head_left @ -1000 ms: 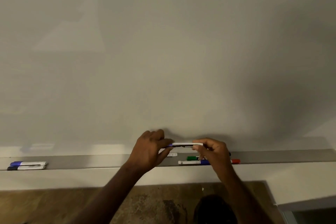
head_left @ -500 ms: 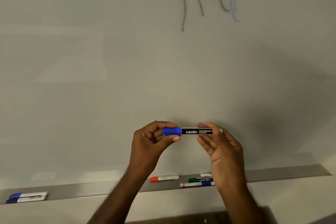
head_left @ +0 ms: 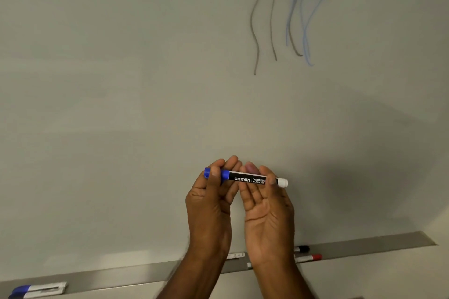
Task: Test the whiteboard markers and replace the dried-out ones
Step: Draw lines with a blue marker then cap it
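A blue-capped whiteboard marker (head_left: 245, 178) with a black label lies level in front of the whiteboard (head_left: 121, 104), held by both hands. My left hand (head_left: 211, 204) grips its blue cap with thumb and fingers. My right hand (head_left: 267, 211) pinches the barrel near the white end, palm turned toward me. Grey and pale blue wavy test lines (head_left: 286, 19) mark the board above.
A grey marker tray (head_left: 364, 246) runs along the board's bottom edge. On it lie a black-capped marker (head_left: 302, 248) and a red-capped marker (head_left: 309, 258) behind my right hand, a white marker (head_left: 235, 255) between my wrists, and two markers (head_left: 36, 290) at far left.
Both hands lifted the blue marker from the tray up in front of the board, and the view tilted up so the test lines show. My hands have drawn closer together on the marker.
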Demonstrator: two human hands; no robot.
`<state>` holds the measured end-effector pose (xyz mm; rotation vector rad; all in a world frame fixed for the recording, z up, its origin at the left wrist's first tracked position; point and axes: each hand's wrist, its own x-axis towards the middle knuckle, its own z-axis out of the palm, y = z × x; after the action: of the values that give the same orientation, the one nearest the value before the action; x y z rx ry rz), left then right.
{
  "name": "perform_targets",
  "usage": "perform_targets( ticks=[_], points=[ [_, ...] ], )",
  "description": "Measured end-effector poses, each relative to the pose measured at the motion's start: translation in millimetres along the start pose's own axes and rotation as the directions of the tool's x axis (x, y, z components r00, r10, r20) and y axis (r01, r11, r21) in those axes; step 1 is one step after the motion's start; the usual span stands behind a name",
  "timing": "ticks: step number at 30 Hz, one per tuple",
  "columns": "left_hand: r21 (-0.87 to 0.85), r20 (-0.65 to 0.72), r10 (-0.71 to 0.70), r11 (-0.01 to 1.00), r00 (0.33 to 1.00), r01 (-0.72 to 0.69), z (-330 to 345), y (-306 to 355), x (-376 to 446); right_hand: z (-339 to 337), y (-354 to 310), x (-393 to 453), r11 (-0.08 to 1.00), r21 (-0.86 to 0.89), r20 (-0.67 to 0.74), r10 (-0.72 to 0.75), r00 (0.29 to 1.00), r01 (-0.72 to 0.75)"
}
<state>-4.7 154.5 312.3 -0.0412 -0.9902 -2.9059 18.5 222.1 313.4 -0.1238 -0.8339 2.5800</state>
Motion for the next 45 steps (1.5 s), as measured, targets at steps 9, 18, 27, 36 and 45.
perform_targets(
  ticks=[9, 18, 27, 36, 45],
  points=[
    [-0.017, -0.05, 0.143, 0.989, 0.988, -0.144, 2.1, 13.7, -3.2, 22.5, 5.0, -9.1, 0.999, -0.001, -0.059, 0.048, 0.997, -0.048],
    [-0.007, -0.127, 0.134, 0.991, 0.983, -0.136, 8.7, 21.8, -1.9, 27.1, 12.3, -5.1, 0.999, -0.025, -0.036, -0.034, 0.999, 0.033],
    [-0.023, -0.105, 0.181, 0.983, 0.978, -0.184, 21.6, 23.0, -2.6, 27.8, 2.4, -0.3, 0.999, -0.013, 0.017, -0.037, 0.999, 0.038],
    [-0.11, -0.116, 0.151, 0.98, 0.982, -0.163, 25.1, 19.2, 2.8, 23.4, 0.9, 8.3, 0.998, 0.001, 0.049, -0.066, 0.997, 0.066],
    [-0.152, -0.209, 0.316, 0.924, 0.925, -0.35, -1.5, 63.3, 45.4, -7.9, -25.0, 41.4, 0.933, 0.181, 0.028, -0.32, 0.947, 0.309]
  ],
)
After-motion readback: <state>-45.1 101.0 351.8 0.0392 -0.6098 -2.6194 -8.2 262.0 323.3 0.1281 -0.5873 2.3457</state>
